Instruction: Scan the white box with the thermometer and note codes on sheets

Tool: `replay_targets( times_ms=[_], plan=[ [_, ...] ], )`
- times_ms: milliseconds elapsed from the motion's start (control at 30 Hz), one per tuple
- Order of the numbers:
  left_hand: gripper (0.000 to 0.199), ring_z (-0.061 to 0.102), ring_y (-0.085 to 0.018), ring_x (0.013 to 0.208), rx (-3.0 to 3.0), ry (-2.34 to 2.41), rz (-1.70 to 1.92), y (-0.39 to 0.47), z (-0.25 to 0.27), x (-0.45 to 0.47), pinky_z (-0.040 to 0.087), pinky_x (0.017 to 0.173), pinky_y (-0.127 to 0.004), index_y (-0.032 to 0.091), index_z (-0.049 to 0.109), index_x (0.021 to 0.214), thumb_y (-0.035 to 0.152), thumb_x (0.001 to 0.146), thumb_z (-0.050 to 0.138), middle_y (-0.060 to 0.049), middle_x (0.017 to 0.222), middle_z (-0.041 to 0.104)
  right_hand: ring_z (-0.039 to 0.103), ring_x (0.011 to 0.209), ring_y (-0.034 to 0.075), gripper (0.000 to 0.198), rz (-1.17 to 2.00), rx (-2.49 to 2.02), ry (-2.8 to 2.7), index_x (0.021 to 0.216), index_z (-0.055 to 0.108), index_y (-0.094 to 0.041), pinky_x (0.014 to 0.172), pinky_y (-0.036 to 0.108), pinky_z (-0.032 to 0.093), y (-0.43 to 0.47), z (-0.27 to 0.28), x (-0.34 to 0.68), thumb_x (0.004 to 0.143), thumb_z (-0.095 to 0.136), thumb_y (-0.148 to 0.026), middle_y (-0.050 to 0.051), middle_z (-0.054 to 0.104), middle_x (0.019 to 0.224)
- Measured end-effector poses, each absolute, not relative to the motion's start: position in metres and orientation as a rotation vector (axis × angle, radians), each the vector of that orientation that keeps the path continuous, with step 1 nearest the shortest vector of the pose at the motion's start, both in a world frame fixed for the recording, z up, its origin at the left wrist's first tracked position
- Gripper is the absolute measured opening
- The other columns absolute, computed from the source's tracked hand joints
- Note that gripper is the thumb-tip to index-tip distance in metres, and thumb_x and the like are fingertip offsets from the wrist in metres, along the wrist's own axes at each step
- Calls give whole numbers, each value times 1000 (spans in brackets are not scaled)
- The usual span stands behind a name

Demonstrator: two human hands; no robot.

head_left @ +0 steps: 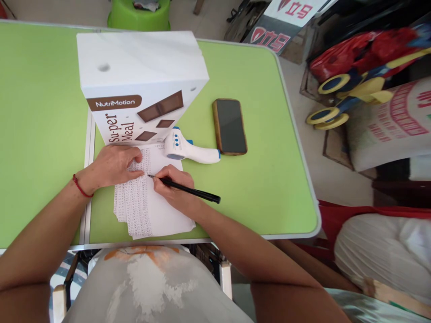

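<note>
My right hand (173,186) grips a black pen (191,192), its tip touching a sheet of paper (164,215) partly filled with rows of small handwriting. Several written sheets lie loosely stacked there. My left hand (116,165) rests on the upper left of the sheets, thumb and index finger apart, the thumb pointing at the pen tip; its other fingers are partly hidden. Just beyond the hands stands a white box (144,63) with "NutriMotion" printed on it. A white and blue handheld infrared thermometer (191,150) lies over the paper's top right corner.
A phone (230,126) in a brown case lies on the green folding table (269,188), right of the thermometer. A green stool (139,18) stands past the far edge. To the right are a printed sack (390,121), a red bag (350,56) and a yellow-blue wheeled item (357,92).
</note>
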State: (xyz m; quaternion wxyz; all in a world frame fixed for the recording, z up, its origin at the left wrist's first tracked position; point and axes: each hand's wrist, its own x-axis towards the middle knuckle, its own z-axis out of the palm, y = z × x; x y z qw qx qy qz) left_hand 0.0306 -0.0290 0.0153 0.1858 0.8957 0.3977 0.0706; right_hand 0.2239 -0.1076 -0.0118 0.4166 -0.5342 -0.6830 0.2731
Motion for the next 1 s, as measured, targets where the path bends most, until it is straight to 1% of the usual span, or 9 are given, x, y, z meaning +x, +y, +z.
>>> replay_targets(
  times_ms=[333, 600, 800, 1000],
  plan=[
    [22, 54, -14, 54, 2537, 1120, 192, -29, 15, 30, 35, 55, -26, 15, 66, 87, 34, 78, 73, 2, 61, 58, 47, 46, 8, 11, 739, -1353, -1683, 63, 51, -22, 47, 20, 38, -107, -11, 223, 74, 54, -20, -7, 53, 52],
    [23, 55, -15, 56, 2529, 1132, 152, -29, 16, 30, 35, 56, -26, 16, 67, 89, 36, 79, 72, 1, 63, 59, 48, 48, 9, 12, 730, -1423, -1688, 63, 49, -23, 50, 21, 41, -106, -10, 224, 75, 53, -24, -5, 55, 54],
    [23, 55, -16, 57, 2506, 1152, 125, -29, 18, 31, 36, 57, -27, 16, 67, 89, 36, 79, 72, 1, 64, 60, 47, 48, 9, 11, 748, -1385, -1702, 64, 48, -23, 49, 21, 39, -106, -9, 224, 74, 52, -22, -6, 52, 53],
    [20, 54, -14, 56, 2509, 1125, 180, -29, 18, 30, 37, 56, -26, 15, 66, 86, 33, 79, 71, 2, 63, 59, 47, 48, 9, 11, 741, -1397, -1688, 63, 47, -23, 49, 21, 39, -106, -10, 223, 74, 52, -23, -6, 51, 53]
  ],
)
